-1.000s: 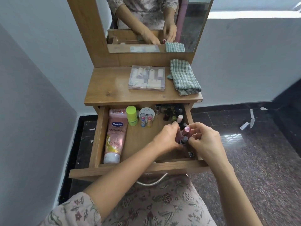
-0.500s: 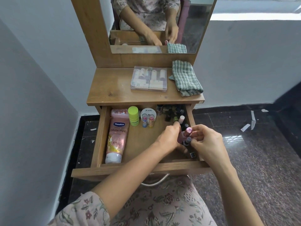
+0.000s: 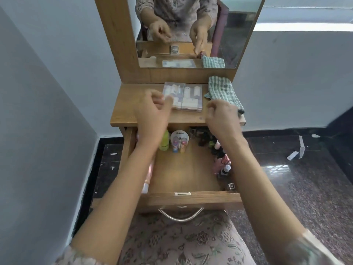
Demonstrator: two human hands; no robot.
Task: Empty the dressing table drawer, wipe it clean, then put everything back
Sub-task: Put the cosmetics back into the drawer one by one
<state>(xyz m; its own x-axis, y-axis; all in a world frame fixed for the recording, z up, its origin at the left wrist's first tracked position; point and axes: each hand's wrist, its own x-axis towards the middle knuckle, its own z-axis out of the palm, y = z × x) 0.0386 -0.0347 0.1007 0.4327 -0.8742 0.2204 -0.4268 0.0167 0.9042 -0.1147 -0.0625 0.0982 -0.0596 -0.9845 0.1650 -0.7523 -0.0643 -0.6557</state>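
Note:
The wooden drawer (image 3: 191,199) stands pulled out below the tabletop (image 3: 131,104). Inside it are a green bottle (image 3: 164,142), a round white pack (image 3: 179,138) with two small tubes, and several nail polish bottles (image 3: 223,163) along the right side. A pink tube (image 3: 149,176) lies mostly hidden under my left forearm. My left hand (image 3: 152,111) hovers over the tabletop with loosely curled fingers and nothing in it. My right hand (image 3: 221,115) is raised beside it at the table's front right, pinching a small dark nail polish bottle (image 3: 240,111), which also shows in the mirror.
A clear plastic box (image 3: 189,96) of small tubes and a folded green checked cloth (image 3: 221,90) lie on the tabletop under the mirror (image 3: 238,35). Grey walls close in on the left and behind. Paper scraps lie on the dark floor (image 3: 301,150) to the right.
Both hands rose out of the drawer's right side to above the tabletop and moved apart. The right hand took a small bottle along; the pink bottles stayed in the drawer.

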